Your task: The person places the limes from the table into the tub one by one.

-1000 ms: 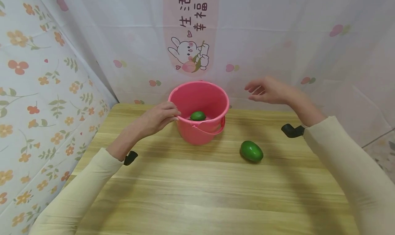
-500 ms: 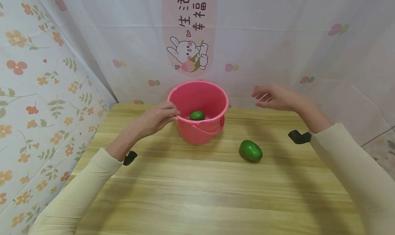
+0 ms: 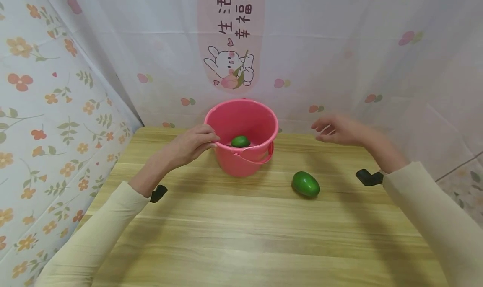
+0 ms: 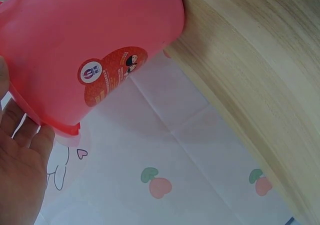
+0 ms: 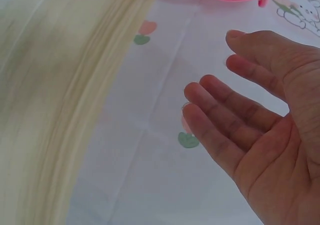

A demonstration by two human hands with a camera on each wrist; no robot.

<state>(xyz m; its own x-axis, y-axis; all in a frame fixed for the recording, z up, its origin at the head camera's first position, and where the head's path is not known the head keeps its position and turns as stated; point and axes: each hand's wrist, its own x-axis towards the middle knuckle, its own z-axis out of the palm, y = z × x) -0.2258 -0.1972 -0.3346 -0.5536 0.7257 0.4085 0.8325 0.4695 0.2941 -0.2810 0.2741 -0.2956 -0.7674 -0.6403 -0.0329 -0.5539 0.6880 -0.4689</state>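
Observation:
A pink bucket (image 3: 243,163) stands upright at the back of the table. My left hand (image 3: 192,143) grips its left rim, fingers over the edge and thumb on the outside; the left wrist view shows the bucket's wall with a red sticker (image 4: 112,75) beside that hand (image 4: 22,160). Inside the bucket lies a green oval fruit (image 3: 240,141). A second, glossy green oval fruit (image 3: 306,184) rests on the table to the bucket's right. Above the table's back right, my right hand (image 3: 341,130) hovers with nothing in it, its fingers (image 5: 225,110) loosely bent and spread.
The bucket's handle (image 3: 260,158) hangs down at its front right. Behind the wooden table (image 3: 241,228) hangs a white printed curtain (image 3: 320,60) close to the bucket, and a flowered curtain (image 3: 56,123) closes off the left side.
My right hand has moved a little right and down, away from the bucket and above the fruit's far side. The left hand, the bucket and both fruits stay in place.

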